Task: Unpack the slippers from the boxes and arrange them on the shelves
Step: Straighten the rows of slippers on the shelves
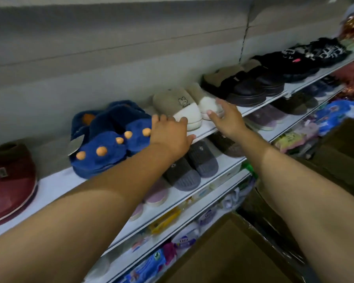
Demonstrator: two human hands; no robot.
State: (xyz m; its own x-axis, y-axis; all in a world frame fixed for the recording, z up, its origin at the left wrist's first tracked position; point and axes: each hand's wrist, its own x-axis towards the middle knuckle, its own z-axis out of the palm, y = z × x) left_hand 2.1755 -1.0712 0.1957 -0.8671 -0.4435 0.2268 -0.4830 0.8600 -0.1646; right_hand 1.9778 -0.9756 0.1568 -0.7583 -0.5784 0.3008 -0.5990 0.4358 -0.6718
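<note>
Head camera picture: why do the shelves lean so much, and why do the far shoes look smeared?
Head view: the wide-angle lens tilts and bows the top shelf. Also in the head view, the black fuzzy slippers at the far right are blurred, while the blue plush slippers read sharper. The light in the head view is dim and flat, without glare, and the cardboard box below sits in shade.

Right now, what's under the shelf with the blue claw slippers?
Another shelf holding grey slippers, brown fuzzy ones and lilac ones. The left forearm covers the rest of that shelf.
</note>
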